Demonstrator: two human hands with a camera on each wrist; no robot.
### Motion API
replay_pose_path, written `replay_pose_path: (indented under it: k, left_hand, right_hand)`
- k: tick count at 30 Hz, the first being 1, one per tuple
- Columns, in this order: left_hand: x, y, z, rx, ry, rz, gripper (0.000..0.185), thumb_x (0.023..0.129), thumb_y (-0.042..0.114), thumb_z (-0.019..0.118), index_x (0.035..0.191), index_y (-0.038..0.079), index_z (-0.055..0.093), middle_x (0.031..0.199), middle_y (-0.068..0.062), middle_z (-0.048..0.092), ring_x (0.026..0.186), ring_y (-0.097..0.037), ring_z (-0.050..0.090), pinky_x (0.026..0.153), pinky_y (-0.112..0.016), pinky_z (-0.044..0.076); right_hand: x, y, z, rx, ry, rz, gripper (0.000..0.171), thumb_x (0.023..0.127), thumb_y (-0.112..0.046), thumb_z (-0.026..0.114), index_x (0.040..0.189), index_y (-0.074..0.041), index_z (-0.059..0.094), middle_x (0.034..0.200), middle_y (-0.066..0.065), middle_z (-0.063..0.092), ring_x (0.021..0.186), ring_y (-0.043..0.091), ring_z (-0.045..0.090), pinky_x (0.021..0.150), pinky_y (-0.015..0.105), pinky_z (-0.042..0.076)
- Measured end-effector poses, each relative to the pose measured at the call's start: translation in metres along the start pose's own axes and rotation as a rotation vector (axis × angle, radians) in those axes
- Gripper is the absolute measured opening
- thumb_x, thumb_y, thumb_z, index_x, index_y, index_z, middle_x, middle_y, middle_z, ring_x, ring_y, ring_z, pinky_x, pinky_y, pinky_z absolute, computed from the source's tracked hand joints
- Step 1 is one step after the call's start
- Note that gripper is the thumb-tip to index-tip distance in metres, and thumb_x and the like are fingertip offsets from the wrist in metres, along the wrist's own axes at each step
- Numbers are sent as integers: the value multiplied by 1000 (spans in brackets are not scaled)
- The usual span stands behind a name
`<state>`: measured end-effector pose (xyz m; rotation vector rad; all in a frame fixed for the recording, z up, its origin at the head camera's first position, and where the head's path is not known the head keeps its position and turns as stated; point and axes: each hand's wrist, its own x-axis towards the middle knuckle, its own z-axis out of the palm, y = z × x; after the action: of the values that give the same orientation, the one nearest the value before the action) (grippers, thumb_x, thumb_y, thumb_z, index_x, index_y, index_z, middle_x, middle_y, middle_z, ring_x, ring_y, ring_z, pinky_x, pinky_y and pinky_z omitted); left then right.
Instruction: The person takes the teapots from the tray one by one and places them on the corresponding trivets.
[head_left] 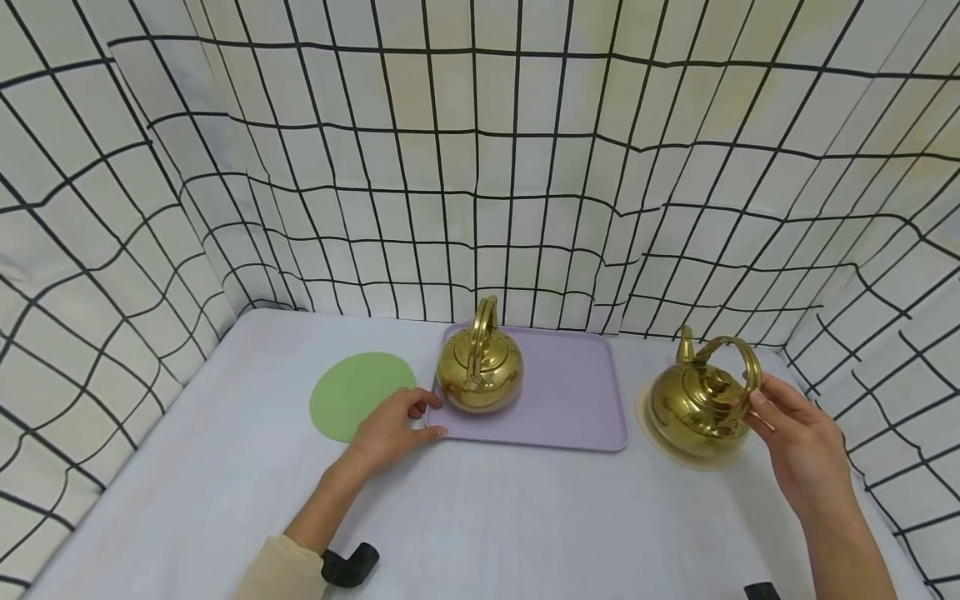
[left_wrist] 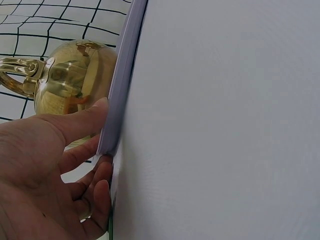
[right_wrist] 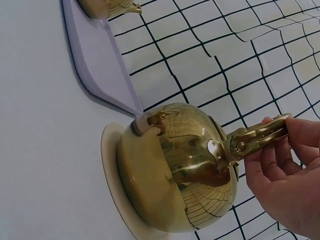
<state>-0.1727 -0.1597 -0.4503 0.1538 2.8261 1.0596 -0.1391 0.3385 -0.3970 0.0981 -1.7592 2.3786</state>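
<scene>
A brass kettle stands on the left part of a pale purple tray, its handle raised. My left hand holds the tray's near left corner, thumb on the front edge and fingers at the left side. In the left wrist view, the thumb lies on the tray rim, below the kettle. To the right, a second brass kettle sits on a round beige mat. My right hand grips its arched handle between thumb and fingers.
A round green mat lies left of the tray, just beyond the left hand. White cloth walls with a black grid close in the white table at the back and sides. A black strap piece shows by the left wrist.
</scene>
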Motion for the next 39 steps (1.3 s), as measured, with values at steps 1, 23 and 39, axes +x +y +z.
replay_pose_path:
  k: [1,23,39]
  left_hand:
    - [0,0,0,0,0,0,35,89,25,83,121,17,71,114,-6,66,106,-22,61,93,-45,51]
    - [3,1,2,9,-10,12,35,89,24,83,121,16,71,114,-6,66,107,-22,61,94,-44,51]
    - [1,1,1,12,-6,-4,36,90,26,82,122,18,71,115,-6,66,107,-22,61,94,-45,51]
  right_hand:
    - [0,0,0,3,5,1,33,102,4,57,130,-7,71,114,-4,77,99,8,73,86,20,58]
    - [-4,-5,13,-163,147,-72,27,103,-6,62,130,-8,63,118,-5,65,102,5,66,89,12,54]
    - [-1,-16,46,-566,485,-205,32,95,-1,73,126,-8,70,112,-12,65,102,3,60,83,4,48]
